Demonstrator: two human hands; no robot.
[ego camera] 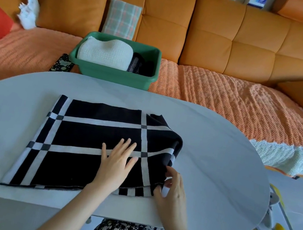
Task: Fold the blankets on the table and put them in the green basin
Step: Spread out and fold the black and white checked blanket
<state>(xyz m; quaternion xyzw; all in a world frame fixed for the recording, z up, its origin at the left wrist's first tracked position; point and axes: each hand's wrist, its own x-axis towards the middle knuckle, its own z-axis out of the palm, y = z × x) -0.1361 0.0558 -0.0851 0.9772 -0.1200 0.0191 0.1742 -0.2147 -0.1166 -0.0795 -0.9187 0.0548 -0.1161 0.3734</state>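
Note:
A black blanket with white grid stripes (85, 139) lies folded flat on the white oval table (218, 167). My left hand (116, 161) rests flat on its right half, fingers spread. My right hand (172, 187) pinches the folded right edge near the front corner. The green basin (111, 75) stands on the sofa seat just beyond the table's far edge. It holds a folded white blanket (105, 52) on the left and a dark striped one (139, 64) on the right.
An orange sofa (241, 39) with an orange textured cover runs behind the table. A plaid cushion (122, 18) leans behind the basin. A dark patterned item (61, 63) lies left of the basin. A yellow-edged mat (277, 224) sits on the floor at the right.

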